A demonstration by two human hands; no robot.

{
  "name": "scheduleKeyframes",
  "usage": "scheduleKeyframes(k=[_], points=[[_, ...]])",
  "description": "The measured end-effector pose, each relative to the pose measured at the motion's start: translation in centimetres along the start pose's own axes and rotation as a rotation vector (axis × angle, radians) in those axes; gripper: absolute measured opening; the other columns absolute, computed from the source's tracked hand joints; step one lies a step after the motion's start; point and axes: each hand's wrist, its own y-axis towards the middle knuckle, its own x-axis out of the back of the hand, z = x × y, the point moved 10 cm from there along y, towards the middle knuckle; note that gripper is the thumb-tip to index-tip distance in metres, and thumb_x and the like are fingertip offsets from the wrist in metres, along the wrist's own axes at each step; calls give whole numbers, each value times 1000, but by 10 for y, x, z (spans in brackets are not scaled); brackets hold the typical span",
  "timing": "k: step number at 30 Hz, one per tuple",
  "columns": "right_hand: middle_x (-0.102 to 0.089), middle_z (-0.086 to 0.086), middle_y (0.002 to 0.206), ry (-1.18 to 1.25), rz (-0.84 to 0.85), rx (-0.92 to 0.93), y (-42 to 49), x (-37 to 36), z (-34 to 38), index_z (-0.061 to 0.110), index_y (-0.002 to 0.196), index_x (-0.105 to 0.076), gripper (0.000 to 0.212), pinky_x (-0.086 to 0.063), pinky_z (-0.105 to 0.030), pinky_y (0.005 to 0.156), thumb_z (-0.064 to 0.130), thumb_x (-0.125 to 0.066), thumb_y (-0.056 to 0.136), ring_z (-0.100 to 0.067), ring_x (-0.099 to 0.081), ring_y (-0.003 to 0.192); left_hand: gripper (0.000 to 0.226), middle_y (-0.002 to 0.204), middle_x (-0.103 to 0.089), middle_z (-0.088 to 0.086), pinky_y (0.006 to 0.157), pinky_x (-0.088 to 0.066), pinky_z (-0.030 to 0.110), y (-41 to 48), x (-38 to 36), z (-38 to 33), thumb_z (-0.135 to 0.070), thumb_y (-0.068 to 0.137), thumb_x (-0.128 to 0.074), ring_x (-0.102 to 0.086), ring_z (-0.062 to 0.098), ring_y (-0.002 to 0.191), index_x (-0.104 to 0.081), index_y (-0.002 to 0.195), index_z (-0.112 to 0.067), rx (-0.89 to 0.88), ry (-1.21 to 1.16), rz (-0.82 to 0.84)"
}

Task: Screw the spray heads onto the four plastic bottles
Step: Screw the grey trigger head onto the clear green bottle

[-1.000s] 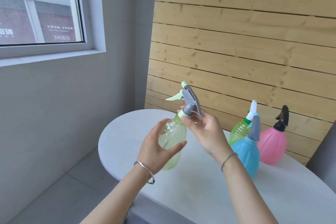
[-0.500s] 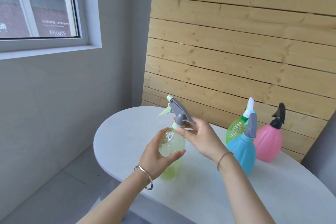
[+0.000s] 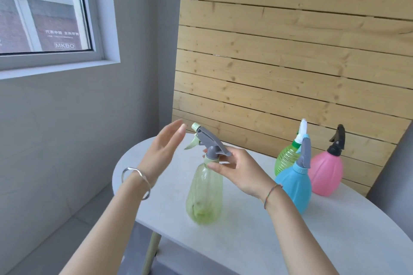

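A pale green see-through bottle [image 3: 204, 194] stands on the white round table [image 3: 257, 236] near its left edge, with a grey spray head [image 3: 209, 143] on its neck. My right hand [image 3: 237, 169] holds the bottle's neck just under the spray head. To the left of the spray head my left hand [image 3: 162, 152] hovers open, fingers spread, touching nothing. Three more bottles stand to the right, each with a spray head on: a blue bottle [image 3: 293, 187], a ribbed green bottle [image 3: 285, 161] behind it and a pink bottle [image 3: 326, 173].
A wooden slat wall [image 3: 290, 62] rises right behind the table. The grey wall and a window [image 3: 42, 11] are to the left. The table's left edge drops to the floor [image 3: 44, 243], and a pale table leg [image 3: 150, 250] shows below.
The pale green bottle has come down to stand on the table. My left hand has let go of its body and lifted away to the left, open. My right hand stays at the neck.
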Motion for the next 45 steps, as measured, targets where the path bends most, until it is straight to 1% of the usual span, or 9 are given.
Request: scheduleKeyframes(k=[2, 5, 8, 12, 19, 26, 32, 37, 45], points=[[-68, 4, 119, 40, -3, -5, 0, 0, -1, 31, 100, -64, 20, -48, -18, 96, 18, -67, 86, -7, -64, 111, 52, 104, -73, -17, 82, -49, 12, 3, -14, -17, -67, 68, -65, -64, -4, 100, -67, 107, -33, -81, -22, -11], [-70, 2, 118, 100, -37, -5, 0, 2, -5, 29, 100, -66, 21, -50, -21, 95, 19, -70, 83, -10, -66, 109, 35, 82, -74, -3, 87, -52, 45, 6, -22, -22, -46, 62, -77, -65, 19, 82, -66, 84, -22, -116, -89, -68], [-73, 2, 108, 149, -78, 4, 0, 3, -8, 26, 103, -68, 24, -51, -19, 88, 17, -73, 80, -10, -69, 102, 27, 82, -76, 6, 93, -46, 58, 9, -27, -22, -46, 67, -79, -63, 26, 81, -66, 77, -24, -119, -47, 10], [-69, 11, 92, 133, -205, 35, 0, 5, -12, 21, 97, -64, 26, -50, -18, 81, 18, -77, 76, -6, -66, 87, 31, 85, -78, 3, 89, -54, 38, 6, -37, -28, -50, 69, -73, -71, 16, 84, -73, 87, -25, -141, 26, 114], [-68, 18, 115, 382, -61, -71, 3, -23, -27, 24, 117, -64, 36, -45, -14, 92, 37, -64, 83, 6, -59, 110, 31, 88, -65, 38, 86, -43, 67, 4, -31, -35, -51, 70, -71, -51, 29, 75, -73, 84, -23, -164, 48, 59], [-72, 18, 86, 375, -306, -6, 2, -12, -32, 26, 92, -67, 16, -48, -9, 75, 23, -75, 78, 5, -65, 84, 25, 89, -66, 34, 81, -45, 65, 1, -30, -38, -46, 73, -72, -49, 29, 75, -73, 83, -23, -192, 52, 32], [-71, 16, 110, 517, -32, -36, 4, -23, -31, 22, 114, -66, 32, -45, -15, 98, 34, -65, 84, -2, -60, 115, 21, 86, -70, 29, 81, -45, 67, -1, -30, -40, -41, 72, -71, -51, 29, 72, -73, 80, -22, -201, 44, 20], [-71, 17, 82, 435, -288, 7, 2, -11, -35, 24, 92, -63, 20, -49, -18, 79, 18, -75, 78, 1, -65, 83, 16, 84, -74, 19, 87, -47, 62, -1, -32, -40, -37, 72, -71, -57, 27, 75, -74, 80, -24, -200, 44, 36], [-72, 10, 100, 498, -186, -62, 2, -17, -41, 22, 99, -67, 23, -46, -19, 89, 27, -75, 77, -2, -65, 101, 17, 83, -74, 14, 85, -47, 64, 0, -32, -40, -38, 72, -70, -56, 27, 76, -74, 81, -25, -205, 56, 36]])
